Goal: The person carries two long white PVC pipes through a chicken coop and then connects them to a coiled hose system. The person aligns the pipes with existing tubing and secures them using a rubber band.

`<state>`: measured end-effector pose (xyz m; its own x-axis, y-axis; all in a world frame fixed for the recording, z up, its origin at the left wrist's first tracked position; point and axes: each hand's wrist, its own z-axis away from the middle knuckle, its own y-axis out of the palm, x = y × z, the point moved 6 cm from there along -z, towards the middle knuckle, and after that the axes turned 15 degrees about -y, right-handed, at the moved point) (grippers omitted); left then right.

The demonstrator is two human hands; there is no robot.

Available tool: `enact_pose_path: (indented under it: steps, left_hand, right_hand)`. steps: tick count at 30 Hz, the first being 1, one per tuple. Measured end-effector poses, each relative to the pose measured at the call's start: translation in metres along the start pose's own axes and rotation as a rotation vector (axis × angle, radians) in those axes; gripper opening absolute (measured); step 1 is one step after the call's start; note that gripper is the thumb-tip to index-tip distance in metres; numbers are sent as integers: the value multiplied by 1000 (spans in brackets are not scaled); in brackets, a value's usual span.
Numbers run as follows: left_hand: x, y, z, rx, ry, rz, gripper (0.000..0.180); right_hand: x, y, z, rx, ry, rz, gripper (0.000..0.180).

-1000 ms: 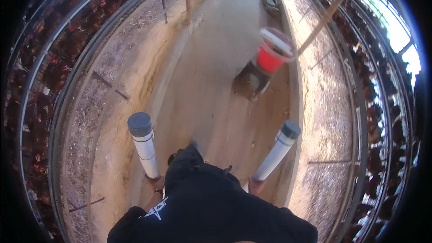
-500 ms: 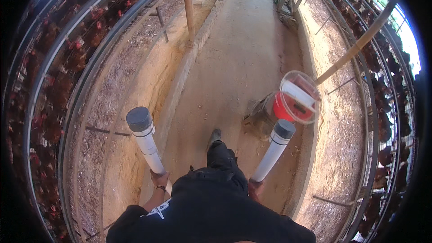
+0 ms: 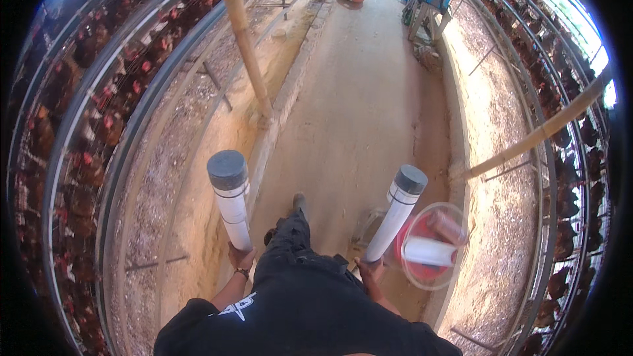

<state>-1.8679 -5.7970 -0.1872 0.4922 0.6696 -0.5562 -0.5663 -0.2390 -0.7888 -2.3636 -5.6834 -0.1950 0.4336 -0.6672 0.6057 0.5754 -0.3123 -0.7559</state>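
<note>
The left hand (image 3: 242, 257) is closed round the lower end of the left tube (image 3: 233, 209), and the right hand (image 3: 369, 269) is wrapped round the foot of the right tube (image 3: 390, 223); both tubes rise ahead of the hands, leaning, each with a grey cap (image 3: 227, 170) on top. The likeliest trouble lies just beside the right hand: the red bucket (image 3: 399, 245) stands to its right, so an outward swing of that elbow or tube could clip the rim and upset the white piece (image 3: 428, 252) lying across it. Since both grips sit low, a knock near a cap could twist a tube in the fingers. Ahead and between the hands, one boot (image 3: 299, 202) is forward; drifting toward the kerb (image 3: 264, 151) beyond the left hand could cause a stumble, or bring the left tube against the post (image 3: 247, 46) farther ahead.
</note>
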Motion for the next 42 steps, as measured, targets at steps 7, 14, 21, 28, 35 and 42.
enact_pose_path:
  steps: [7, 14, 21, 28, 35, 42]
  left_hand:
    - [-164, 110, -108, 107, -198, -144, 81]
    - [-355, 194, -223, 227, 49, -82, 75]
    - [-554, 312, -328, 214, 96, -37, 73]
    - [-715, 413, -397, 112, 64, -126, 76]
    - [-923, 494, -437, 169, 114, -96, 74]
    - [-1078, 632, -534, 169, -70, -183, 65]
  right_hand:
    - [79, 42, -171, -61, -115, -293, 82]
    - [216, 26, -355, -272, -60, -190, 76]
    - [286, 54, -544, -254, 44, -93, 81]
    - [330, 66, -735, -434, -80, -357, 90]
    - [412, 51, -985, -348, -63, -211, 84]
    - [523, 49, -1176, -263, 269, -269, 83]
